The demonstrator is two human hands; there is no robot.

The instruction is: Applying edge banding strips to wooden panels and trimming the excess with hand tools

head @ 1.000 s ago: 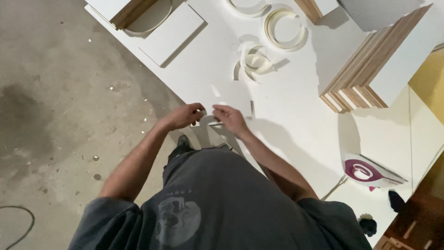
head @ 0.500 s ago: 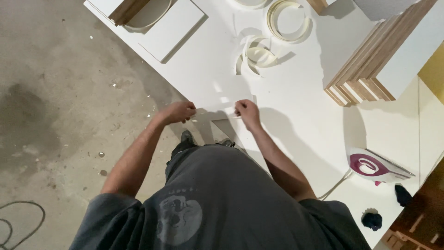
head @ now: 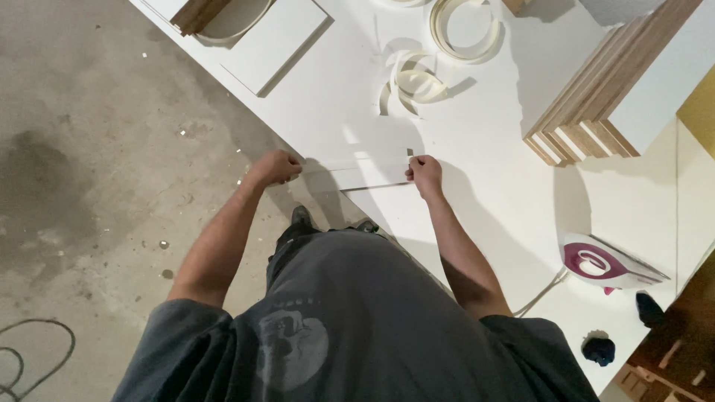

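Head: strip (head: 354, 165) btwn both hands

White worktable (head: 477, 186) ran diagonally across view. Loose coils of pale edge banding (head: 413, 82) lay near its middle, another rolled coil (head: 463, 28) just beyond. Stack of wood-edged boards (head: 596, 97) sat at right, white faces up. Flat white panel (head: 272, 41) lay at upper left beside curved wooden piece (head: 223, 16). Maroon-and-white clothes iron (head: 603, 262) rested near table's lower right. Stained concrete floor (head: 82, 164) at left, dark cable loop (head: 33, 353) in corner.
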